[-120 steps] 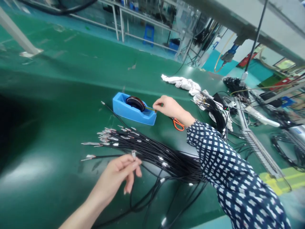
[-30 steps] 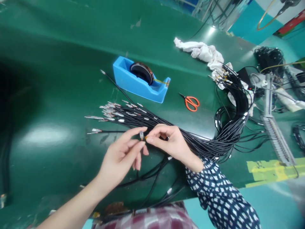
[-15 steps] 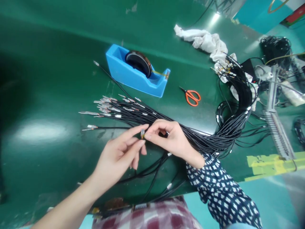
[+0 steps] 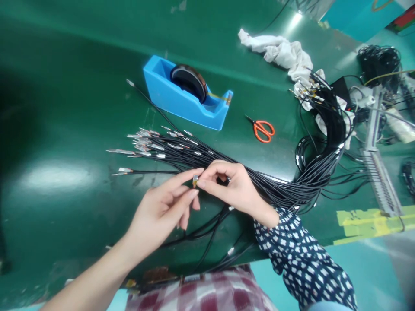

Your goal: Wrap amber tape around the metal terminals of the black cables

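Note:
A small silvery connector (image 4: 195,177) with an amber, tape-like strip at its lower end is held between my two hands. My left hand (image 4: 162,211) has it between the thumb and the forefinger tip, with the other fingers loosely curled. From the right, my right hand (image 4: 227,183) pinches at the same piece with thumb and forefinger; its other fingers are curled in. Just behind the hands runs a thick bundle of black cables (image 4: 269,183), with silvery tips fanned out at the left. Whether the held connector is on one of these cables is hidden by my fingers.
A blue tape dispenser (image 4: 188,108) with a roll of amber tape (image 4: 189,82) stands behind the cables. Orange-handled scissors (image 4: 263,131) lie to its right. White cloth (image 4: 279,52), more coiled cables (image 4: 378,65) and a grey slotted strip (image 4: 382,181) are at the right.
The hands stay nearly in place around the connector, which has turned slightly, so more of its amber part shows. The whole view has shifted a little.

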### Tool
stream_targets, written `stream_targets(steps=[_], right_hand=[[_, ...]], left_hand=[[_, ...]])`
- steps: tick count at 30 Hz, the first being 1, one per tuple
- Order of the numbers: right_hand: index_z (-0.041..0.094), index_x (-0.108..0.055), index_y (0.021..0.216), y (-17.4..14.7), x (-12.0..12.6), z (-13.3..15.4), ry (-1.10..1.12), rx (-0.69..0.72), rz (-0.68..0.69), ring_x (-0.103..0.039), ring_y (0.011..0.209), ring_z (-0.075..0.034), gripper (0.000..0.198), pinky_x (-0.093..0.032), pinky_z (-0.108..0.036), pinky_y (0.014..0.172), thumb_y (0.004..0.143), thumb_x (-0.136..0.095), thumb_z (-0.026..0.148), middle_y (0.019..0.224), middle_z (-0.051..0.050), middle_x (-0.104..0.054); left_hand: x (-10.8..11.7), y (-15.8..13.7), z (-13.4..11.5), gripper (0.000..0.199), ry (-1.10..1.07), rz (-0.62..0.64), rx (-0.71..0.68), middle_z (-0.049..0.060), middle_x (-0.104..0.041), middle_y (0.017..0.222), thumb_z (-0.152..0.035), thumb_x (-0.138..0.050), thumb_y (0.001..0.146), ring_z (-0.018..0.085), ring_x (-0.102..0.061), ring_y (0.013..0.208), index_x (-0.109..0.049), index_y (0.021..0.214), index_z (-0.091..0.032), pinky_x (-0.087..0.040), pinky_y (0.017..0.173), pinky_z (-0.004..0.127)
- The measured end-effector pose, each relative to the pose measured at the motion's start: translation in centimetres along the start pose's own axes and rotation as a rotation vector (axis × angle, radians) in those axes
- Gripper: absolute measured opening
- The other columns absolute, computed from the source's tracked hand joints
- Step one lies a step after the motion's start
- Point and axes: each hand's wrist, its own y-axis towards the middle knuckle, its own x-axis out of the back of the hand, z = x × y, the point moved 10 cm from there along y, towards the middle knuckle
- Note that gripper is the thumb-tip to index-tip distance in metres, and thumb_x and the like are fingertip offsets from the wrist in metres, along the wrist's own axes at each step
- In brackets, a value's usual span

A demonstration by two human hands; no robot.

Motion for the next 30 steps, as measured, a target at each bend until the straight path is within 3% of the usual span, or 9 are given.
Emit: stream_targets(steps=[13, 19, 23, 26, 30], right_hand=[[0.014, -0.065, 0.075, -0.5, -1.0, -2.0, 0.179, -0.071, -0.077, -0.046, 0.057, -0.008, 0.014, -0.04, -0.022, 0.054, 0.08, -0.07, 0.026, 0.065, 0.003, -0.056], [0.014, -0.065, 0.074, -0.6, -0.8, -1.6, 0.192, -0.075, -0.104, -0.048, 0.057, -0.008, 0.015, -0.041, -0.022, 0.054, 0.078, -0.071, 0.027, 0.065, 0.002, -0.058], [0.014, -0.066, 0.075, -0.5, -0.6, -0.9, 0.143, -0.024, -0.101, -0.049, 0.058, -0.008, 0.016, -0.041, -0.022, 0.054, 0.08, -0.07, 0.029, 0.068, 0.001, -0.059], [0.015, -0.066, 0.076, -0.5, -0.7, -0.5, 0.119, 0.016, -0.078, -0.049, 0.059, -0.008, 0.018, -0.042, -0.023, 0.056, 0.081, -0.07, 0.032, 0.068, 0.001, -0.058], [0.015, -0.067, 0.077, -0.5, -0.4, -0.6, 0.109, 0.014, -0.095, -0.049, 0.06, -0.009, 0.018, -0.042, -0.023, 0.056, 0.082, -0.07, 0.032, 0.07, 0.001, -0.059]], left_hand=[[0.4, 0.3, 1.0, 0.035, -0.1, -0.089, 0.062, -0.004, -0.064, 0.056, -0.036, -0.057, 0.092, 0.007, -0.05, 0.032, -0.062, 0.124, -0.02, -0.038, 0.033, 0.018], [0.1, 0.5, 1.0, 0.03, -0.182, -0.027, 0.058, -0.002, -0.067, 0.06, -0.037, -0.056, 0.093, 0.007, -0.049, 0.034, -0.058, 0.118, -0.022, -0.037, 0.035, 0.017], [-0.3, 0.6, 1.2, 0.019, -0.221, 0.014, 0.094, -0.003, -0.068, 0.059, -0.039, -0.059, 0.091, 0.006, -0.046, 0.031, -0.056, 0.097, -0.021, -0.032, 0.034, 0.016], [-0.5, 0.5, 1.3, 0.022, -0.226, 0.032, 0.108, -0.002, -0.067, 0.059, -0.04, -0.055, 0.093, 0.005, -0.046, 0.032, -0.056, 0.085, -0.019, -0.03, 0.035, 0.016], [-0.3, 0.5, 1.2, 0.017, -0.211, 0.014, 0.103, -0.003, -0.067, 0.061, -0.037, -0.059, 0.091, 0.005, -0.045, 0.035, -0.056, 0.09, -0.02, -0.031, 0.037, 0.016]])
